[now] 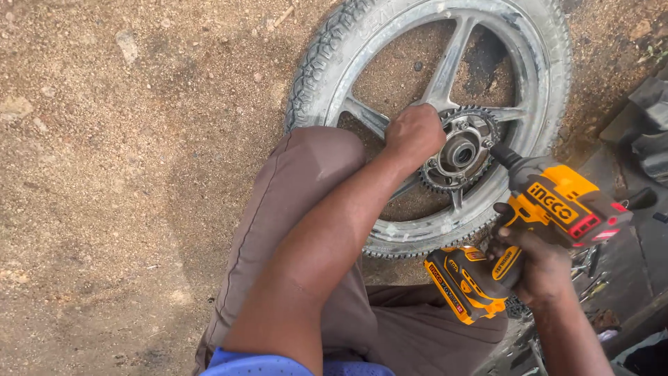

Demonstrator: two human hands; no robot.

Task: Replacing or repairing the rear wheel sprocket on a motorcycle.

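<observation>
Grey spoked motorcycle wheel flat on sandy ground. Left hand closed, pressing toothed steel sprocket. Right hand wrapped around orange-black cordless impact driver; keep socket square on nut, wheel braced.

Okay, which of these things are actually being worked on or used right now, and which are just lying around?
In use:
- wheel lying flat on the dirt
- sprocket at its hub, steadied by the left hand
- yellow cordless driver in the right hand, tip at the sprocket

Lying about:
- loose metal tools at the right
- dark tyre at the right edge
</observation>
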